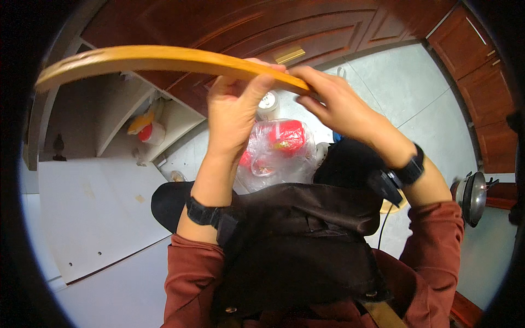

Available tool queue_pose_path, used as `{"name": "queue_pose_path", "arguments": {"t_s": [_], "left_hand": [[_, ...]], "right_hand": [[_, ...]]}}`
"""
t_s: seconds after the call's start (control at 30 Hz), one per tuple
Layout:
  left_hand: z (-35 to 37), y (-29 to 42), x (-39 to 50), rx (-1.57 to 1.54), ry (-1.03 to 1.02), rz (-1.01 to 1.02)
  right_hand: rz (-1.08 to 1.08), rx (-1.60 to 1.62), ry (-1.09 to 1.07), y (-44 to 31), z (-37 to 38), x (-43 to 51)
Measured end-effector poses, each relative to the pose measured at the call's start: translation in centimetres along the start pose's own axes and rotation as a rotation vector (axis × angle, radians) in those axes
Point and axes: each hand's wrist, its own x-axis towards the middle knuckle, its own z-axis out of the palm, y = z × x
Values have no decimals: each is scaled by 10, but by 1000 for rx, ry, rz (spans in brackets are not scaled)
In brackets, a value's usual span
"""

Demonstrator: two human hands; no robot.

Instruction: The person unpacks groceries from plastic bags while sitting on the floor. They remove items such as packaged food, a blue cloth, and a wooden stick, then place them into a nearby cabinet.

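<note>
A long yellow-brown wooden board (pixel 164 59) is raised in front of me, seen nearly edge-on; its bend may come from the lens. My left hand (pixel 233 108) grips it near its right end, thumb on the near side and fingers partly hidden behind. At that right end, my right hand (pixel 336 98) holds the board between fingers and thumb, with part of the grip hidden. The board's other end reaches far to the left, over the open cabinet. Below my hands, a clear plastic bag (pixel 279 164) with red packages (pixel 289 135) rests on the floor.
Beyond the bag stands a white-lidded tub (pixel 267 102). At left, the open cabinet (pixel 102 205) has a shelf with a red-lidded jar (pixel 152 133). Red-brown cabinet fronts (pixel 328 41) with a gold handle (pixel 289 55) line the far side. Metal cookware (pixel 475 199) is at right.
</note>
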Motion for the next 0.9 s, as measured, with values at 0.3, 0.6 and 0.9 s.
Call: {"name": "queue_pose_path", "arguments": {"t_s": [0.3, 0.6, 0.9], "left_hand": [[-79, -21, 5, 397, -51, -337], [-148, -54, -12, 435, 389, -554], [-157, -80, -16, 358, 374, -544]], "right_hand": [[496, 418, 286, 125, 54, 29], [747, 489, 264, 199, 82, 40], [677, 278, 169, 194, 107, 64]]}}
